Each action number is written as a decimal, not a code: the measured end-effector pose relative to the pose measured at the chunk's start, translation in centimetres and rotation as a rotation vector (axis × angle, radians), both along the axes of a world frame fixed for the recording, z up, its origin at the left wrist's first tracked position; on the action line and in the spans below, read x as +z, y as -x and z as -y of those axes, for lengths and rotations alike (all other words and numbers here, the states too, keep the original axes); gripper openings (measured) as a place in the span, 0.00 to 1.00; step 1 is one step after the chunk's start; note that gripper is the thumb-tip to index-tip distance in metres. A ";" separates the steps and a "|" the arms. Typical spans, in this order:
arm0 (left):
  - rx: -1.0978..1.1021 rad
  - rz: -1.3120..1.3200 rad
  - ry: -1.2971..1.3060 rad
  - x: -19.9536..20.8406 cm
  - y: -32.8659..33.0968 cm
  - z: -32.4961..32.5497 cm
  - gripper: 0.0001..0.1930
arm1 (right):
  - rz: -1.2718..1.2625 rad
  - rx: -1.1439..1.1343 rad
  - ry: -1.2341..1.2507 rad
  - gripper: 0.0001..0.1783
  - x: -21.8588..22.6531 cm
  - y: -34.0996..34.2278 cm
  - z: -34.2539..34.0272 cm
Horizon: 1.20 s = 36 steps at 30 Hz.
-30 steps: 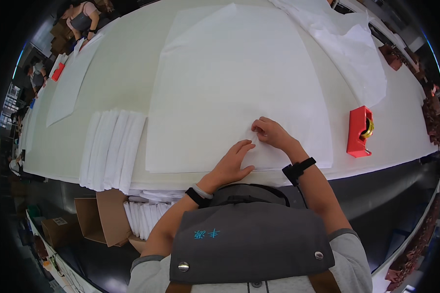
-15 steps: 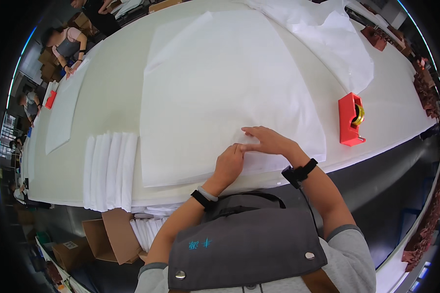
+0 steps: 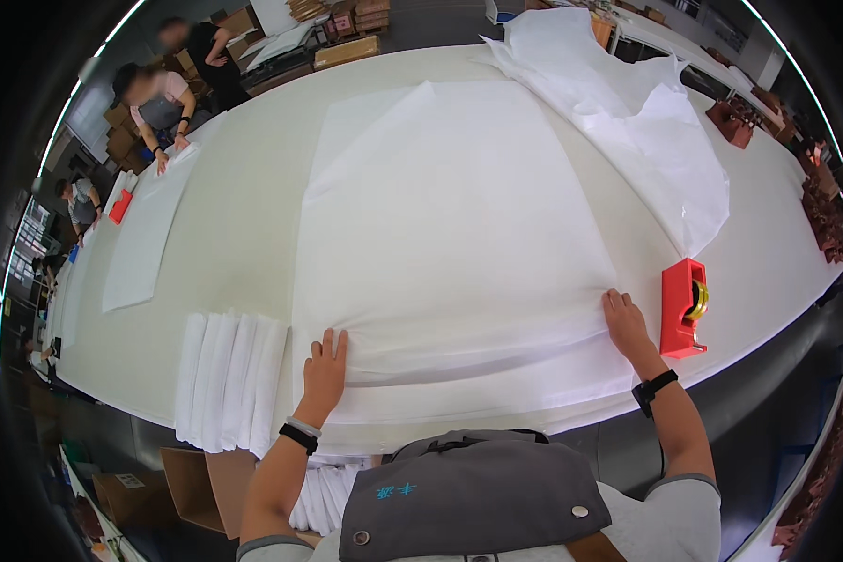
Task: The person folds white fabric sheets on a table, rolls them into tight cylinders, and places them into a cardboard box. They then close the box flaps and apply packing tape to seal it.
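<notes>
A large thin white sheet lies on the table in front of me, with creases running across its near part. My left hand grips its left edge, fingers pointing away from me and the thumb hidden. At the right edge, my right hand pinches the sheet with bent fingers. Between the two hands the material is drawn into long folds. Just right of my right hand stands a red tape dispenser with a yellow roll. Left of my left hand lies a row of several rolled white bundles.
Loose crumpled white sheeting covers the far right of the pale table. An open cardboard box and more white rolls sit below the near edge. A co-worker handles another white sheet at far left.
My hands were together near the sheet's near right part; they have spread apart to its left and right edges. Folds now cross the near part. The view has tilted up.
</notes>
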<state>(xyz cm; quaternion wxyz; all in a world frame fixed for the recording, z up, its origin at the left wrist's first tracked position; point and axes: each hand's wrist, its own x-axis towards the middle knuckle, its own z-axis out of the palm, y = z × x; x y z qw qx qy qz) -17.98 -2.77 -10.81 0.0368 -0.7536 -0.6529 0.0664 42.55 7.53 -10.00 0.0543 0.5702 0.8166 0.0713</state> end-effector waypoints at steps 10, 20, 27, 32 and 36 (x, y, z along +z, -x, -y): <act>-0.032 0.137 -0.016 1.7 0.9 -6.0 0.36 | -0.188 0.239 -0.003 0.17 0.9 2.9 -6.1; -0.065 -0.094 -0.097 2.5 2.5 -16.4 0.20 | -0.186 0.407 -0.203 0.19 3.5 5.7 -15.1; -0.194 -0.049 -0.055 0.0 6.6 -25.3 0.11 | -0.275 0.386 -0.064 0.17 1.4 6.0 -24.3; 0.042 -0.126 -0.420 2.7 9.1 -35.7 0.14 | -0.245 0.230 -0.367 0.22 2.9 9.8 -34.5; 0.083 -0.007 -0.838 14.5 8.5 -33.9 0.17 | -0.484 0.211 -0.774 0.38 13.7 13.1 -33.6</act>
